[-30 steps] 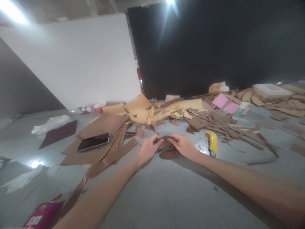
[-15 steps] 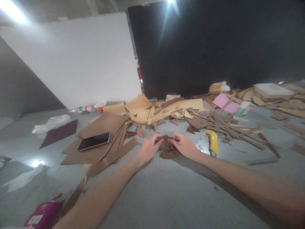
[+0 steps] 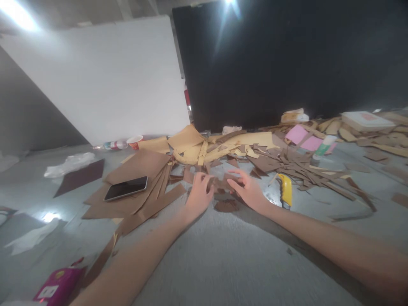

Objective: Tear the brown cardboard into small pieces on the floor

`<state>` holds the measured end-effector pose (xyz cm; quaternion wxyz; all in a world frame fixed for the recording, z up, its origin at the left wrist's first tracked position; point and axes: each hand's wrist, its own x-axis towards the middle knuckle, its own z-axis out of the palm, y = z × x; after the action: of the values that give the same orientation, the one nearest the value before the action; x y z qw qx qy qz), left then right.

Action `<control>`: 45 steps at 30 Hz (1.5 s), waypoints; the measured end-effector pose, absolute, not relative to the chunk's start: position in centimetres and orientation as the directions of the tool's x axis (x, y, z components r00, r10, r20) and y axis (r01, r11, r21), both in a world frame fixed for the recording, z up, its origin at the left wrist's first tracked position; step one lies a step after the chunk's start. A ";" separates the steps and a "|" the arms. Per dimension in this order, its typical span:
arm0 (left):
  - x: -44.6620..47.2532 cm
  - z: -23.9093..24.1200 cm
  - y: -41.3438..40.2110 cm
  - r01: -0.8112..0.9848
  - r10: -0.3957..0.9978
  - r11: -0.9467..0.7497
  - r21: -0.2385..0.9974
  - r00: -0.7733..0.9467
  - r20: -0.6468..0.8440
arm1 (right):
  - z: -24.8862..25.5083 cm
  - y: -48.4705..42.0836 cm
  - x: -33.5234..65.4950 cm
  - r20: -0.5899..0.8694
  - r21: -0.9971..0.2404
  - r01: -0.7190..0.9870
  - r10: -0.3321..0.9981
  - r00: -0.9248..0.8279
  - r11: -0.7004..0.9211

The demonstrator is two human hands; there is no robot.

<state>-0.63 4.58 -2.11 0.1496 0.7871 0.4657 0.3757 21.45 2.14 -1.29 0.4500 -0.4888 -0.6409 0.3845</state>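
Observation:
A small strip of brown cardboard [image 3: 219, 184] spans the gap between my hands, slightly blurred. Its left end lies in the curled fingers of my left hand [image 3: 199, 196]. My right hand [image 3: 250, 193] has its thumb and fingers apart at the strip's right end; whether it still touches the strip is hard to see. Just below, on the grey tabletop, rests a fan-shaped brown cardboard piece [image 3: 226, 206] with ridged folds. To the right of my right hand lies a yellow-handled cutter [image 3: 286, 190].
Brown cardboard sheets [image 3: 137, 165] on the left carry a phone [image 3: 126, 188]. Cardboard strips and scraps [image 3: 302, 168] are heaped behind and to the right, near a glue bottle [image 3: 325, 145]. A paper cup [image 3: 134, 141] stands at the back; a magenta case [image 3: 59, 284] lies front left.
My right hand has loosened from a pinch on the brown strip, and its fingers are now spread. The left fingers have shifted slightly. The fan-shaped piece stays in place.

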 end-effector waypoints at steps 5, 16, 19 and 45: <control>-0.7 -1.6 4.0 0.473 0.837 -0.540 0.696 0.388 0.386 | -1.6 1.9 21.4 0.206 -0.930 0.247 0.942 -0.264 0.272; -0.8 -1.9 4.4 0.211 0.886 -0.389 0.897 0.352 0.302 | -1.8 1.6 21.6 0.287 -0.875 0.283 0.891 -0.352 0.393; -1.0 -2.2 4.9 0.192 0.911 -0.352 0.916 0.294 0.288 | -1.9 1.6 21.8 0.347 -0.843 0.289 0.870 -0.350 0.453; -1.0 -1.7 4.6 0.305 0.891 -0.382 0.872 0.371 0.261 | -2.7 2.4 21.7 0.517 -0.717 0.401 0.821 -0.242 0.570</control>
<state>-0.97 4.60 -1.74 0.3791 0.7360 0.4064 0.3865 21.65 2.44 -2.71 0.4640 -0.4048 -0.7548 0.2260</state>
